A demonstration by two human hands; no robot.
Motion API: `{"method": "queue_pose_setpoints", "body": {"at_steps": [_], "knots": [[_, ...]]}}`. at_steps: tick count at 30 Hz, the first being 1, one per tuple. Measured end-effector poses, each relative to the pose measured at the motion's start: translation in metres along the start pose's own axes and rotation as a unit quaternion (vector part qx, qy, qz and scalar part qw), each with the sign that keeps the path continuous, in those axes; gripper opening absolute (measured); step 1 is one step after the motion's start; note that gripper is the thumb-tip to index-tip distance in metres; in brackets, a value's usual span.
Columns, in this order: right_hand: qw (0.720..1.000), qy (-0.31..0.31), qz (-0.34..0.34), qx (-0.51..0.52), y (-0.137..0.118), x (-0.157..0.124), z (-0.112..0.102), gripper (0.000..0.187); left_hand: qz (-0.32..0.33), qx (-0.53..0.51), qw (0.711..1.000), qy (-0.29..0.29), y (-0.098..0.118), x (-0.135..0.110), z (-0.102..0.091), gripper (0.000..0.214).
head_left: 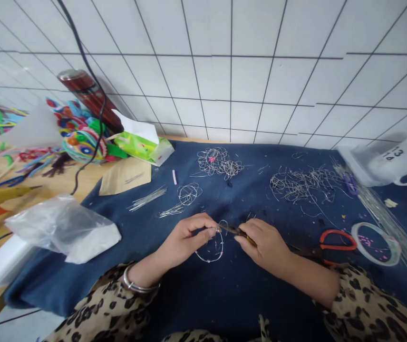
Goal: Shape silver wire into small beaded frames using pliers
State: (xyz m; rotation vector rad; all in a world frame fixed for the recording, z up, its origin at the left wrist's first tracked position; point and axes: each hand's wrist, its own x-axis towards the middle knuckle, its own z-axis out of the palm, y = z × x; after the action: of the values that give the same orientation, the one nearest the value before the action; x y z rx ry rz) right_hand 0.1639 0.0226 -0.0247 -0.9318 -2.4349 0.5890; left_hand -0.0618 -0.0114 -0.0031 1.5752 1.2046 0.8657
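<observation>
Between thumb and fingers, my left hand (pixel 194 237) pinches the top of a thin wire ring (pixel 221 256) dotted with small pink beads. The ring hangs below the fingertips over the dark blue cloth (pixel 189 304). My right hand (pixel 266 244) is closed round a pair of pliers (pixel 237 232), whose handles are mostly hidden in the palm. The jaws point left and reach the wire beside my left fingertips. Whether they are clamped on it is too small to tell. A small loop of wire rises just above the jaws.
Wire tangles (pixel 296 184) and a wire coil (pixel 188 194) lie behind my hands, with cut wire lengths (pixel 149 198) to the left. Red-handled scissors (pixel 337 232) and a shallow round dish (pixel 356 228) with pink beads are at right. A plastic bag (pixel 64 223) lies left.
</observation>
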Motion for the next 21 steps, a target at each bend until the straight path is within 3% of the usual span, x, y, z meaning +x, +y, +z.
{"method": "queue_pose_setpoints", "body": {"at_steps": [7, 21], "knots": [[1.000, -0.005, 0.000, 0.005, 0.0013, -0.0003, 0.0010, 0.017, 0.000, -0.001, 1.000, 0.005, -0.0007, 0.0005, -0.0001, 0.015], [1.000, 0.002, 0.002, -0.023, -0.0030, -0.0015, -0.0011, 0.018, -0.052, -0.132, 0.990, -0.014, -0.0073, 0.0017, 0.0022, 0.023]]}}
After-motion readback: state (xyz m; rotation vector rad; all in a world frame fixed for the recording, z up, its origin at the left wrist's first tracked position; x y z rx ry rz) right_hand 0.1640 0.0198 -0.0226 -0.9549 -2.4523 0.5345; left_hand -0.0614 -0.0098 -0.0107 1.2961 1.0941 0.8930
